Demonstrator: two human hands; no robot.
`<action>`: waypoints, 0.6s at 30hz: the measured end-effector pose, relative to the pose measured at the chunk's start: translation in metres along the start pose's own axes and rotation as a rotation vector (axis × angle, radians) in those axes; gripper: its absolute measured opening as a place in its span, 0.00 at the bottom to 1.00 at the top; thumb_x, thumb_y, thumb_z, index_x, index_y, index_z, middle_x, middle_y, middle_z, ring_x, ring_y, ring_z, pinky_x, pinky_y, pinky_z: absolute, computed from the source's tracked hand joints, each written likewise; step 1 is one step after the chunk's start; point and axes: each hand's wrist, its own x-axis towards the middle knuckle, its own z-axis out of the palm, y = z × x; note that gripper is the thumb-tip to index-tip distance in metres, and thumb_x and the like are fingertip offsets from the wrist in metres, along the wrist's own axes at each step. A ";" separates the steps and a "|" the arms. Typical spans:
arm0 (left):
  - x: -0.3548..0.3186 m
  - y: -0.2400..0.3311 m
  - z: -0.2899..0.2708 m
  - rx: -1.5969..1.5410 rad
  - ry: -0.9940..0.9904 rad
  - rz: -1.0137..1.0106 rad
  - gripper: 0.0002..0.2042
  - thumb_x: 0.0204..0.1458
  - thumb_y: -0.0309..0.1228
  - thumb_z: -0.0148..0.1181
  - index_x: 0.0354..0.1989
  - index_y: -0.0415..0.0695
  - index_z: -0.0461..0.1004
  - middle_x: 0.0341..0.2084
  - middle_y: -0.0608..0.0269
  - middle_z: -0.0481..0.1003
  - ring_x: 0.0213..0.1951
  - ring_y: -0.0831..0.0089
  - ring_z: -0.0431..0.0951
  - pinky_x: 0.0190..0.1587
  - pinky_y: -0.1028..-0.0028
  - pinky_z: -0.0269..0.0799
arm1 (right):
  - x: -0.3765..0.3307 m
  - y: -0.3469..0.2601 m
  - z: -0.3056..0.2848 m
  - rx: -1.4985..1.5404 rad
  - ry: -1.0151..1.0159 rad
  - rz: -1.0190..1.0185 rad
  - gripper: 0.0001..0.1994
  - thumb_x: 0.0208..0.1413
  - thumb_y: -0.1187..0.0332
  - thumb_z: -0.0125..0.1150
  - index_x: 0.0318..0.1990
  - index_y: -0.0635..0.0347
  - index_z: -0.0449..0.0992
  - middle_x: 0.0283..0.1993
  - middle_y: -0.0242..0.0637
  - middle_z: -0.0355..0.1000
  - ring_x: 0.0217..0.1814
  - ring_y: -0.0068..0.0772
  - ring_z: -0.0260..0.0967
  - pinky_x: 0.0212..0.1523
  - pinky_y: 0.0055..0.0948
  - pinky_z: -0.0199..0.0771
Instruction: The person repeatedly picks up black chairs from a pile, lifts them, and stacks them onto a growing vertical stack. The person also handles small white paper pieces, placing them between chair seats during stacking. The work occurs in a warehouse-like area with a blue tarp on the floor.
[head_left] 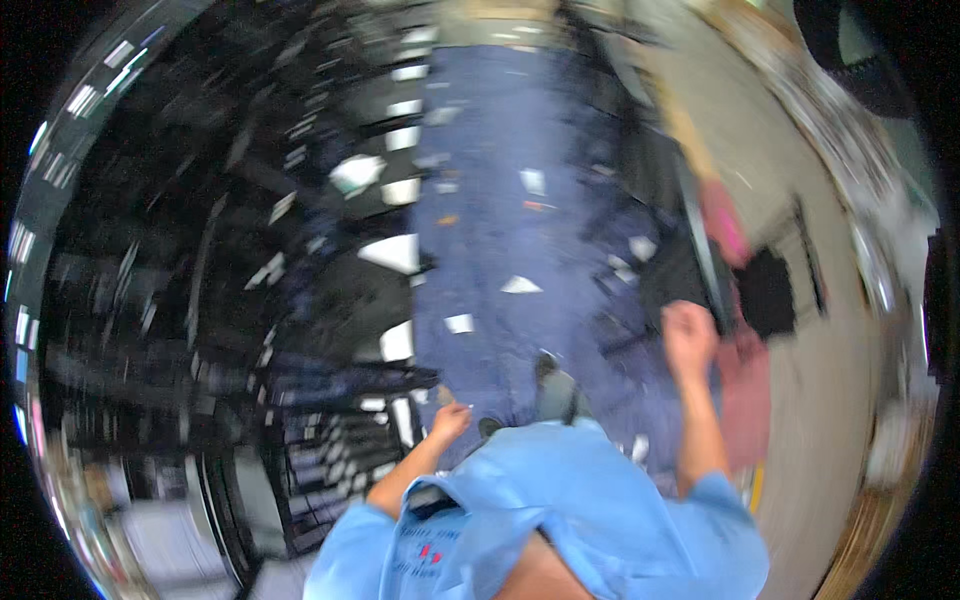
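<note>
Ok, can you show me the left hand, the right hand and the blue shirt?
Left hand (452, 420): head view, middle of the hand.
Right hand (690, 332): head view, middle of the hand.
Light-blue shirt (570, 475): head view, its front.

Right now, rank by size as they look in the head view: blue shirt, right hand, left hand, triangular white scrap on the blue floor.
1. Blue shirt
2. Right hand
3. Left hand
4. Triangular white scrap
Motion blur softens the edges.

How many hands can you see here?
2: the left hand low in the picture, near the blue floor's left edge, and the right hand higher, right of centre. Blur could hide others.
</note>
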 end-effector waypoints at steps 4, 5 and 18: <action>0.039 0.041 0.025 0.368 0.109 0.290 0.17 0.56 0.40 0.63 0.48 0.41 0.80 0.36 0.59 0.82 0.35 0.72 0.82 0.35 0.69 0.78 | 0.088 0.123 -0.032 -0.101 0.084 0.053 0.15 0.62 0.61 0.64 0.43 0.67 0.77 0.44 0.45 0.75 0.46 0.42 0.71 0.52 0.39 0.69; 0.038 0.055 0.030 0.317 0.169 0.268 0.17 0.56 0.40 0.63 0.47 0.42 0.80 0.36 0.58 0.82 0.35 0.71 0.82 0.36 0.68 0.78 | 0.108 0.158 -0.026 -0.027 0.008 0.129 0.18 0.62 0.58 0.63 0.45 0.68 0.76 0.45 0.45 0.75 0.47 0.41 0.71 0.52 0.38 0.69; 0.048 0.025 0.101 -0.091 0.660 -0.031 0.17 0.51 0.43 0.62 0.43 0.44 0.82 0.35 0.53 0.82 0.39 0.59 0.82 0.46 0.59 0.77 | 0.199 0.175 0.031 0.417 -0.864 0.547 0.21 0.62 0.60 0.63 0.57 0.59 0.65 0.37 0.37 0.74 0.35 0.30 0.73 0.34 0.31 0.73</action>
